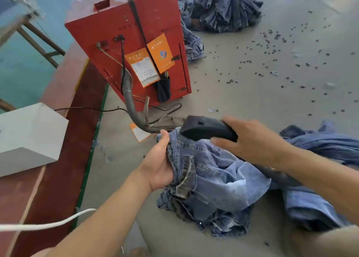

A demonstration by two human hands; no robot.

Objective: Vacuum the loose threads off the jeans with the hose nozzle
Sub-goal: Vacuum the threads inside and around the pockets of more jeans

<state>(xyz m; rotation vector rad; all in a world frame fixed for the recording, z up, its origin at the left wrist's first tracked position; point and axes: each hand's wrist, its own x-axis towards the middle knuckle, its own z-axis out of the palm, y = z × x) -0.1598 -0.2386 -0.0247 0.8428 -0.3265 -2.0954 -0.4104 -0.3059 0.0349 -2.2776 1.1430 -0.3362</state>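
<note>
At the left edge of the frame a grey box [29, 134] sits on a red ledge [58, 159], and a white cord [48, 224] crosses the lower left corner. In the upper centre stands a red machine cabinet [126, 43]; a ribbed grey hose [129, 101] leaves its face, curves down to the table [252, 72] and runs toward the frame centre.

The left hand [158, 163], at lower centre, grips the waistband of the jeans [209, 171] with fingers and thumb curled round the bunched denim. This hold appears intended to lift and tension the fabric so that the nozzle meets a firm surface.

Just right of centre, the right hand [250, 140] holds the dark hose nozzle [206, 129], fingers wrapped along its body. The nozzle head lies at the upper edge of the waistband, touching or just above the cloth; which cannot be told.

The remaining denim lies crumpled toward the lower right. Dark specks [281, 43] scatter across the upper right, and bundled denim [225, 6] sits at the top.
</note>
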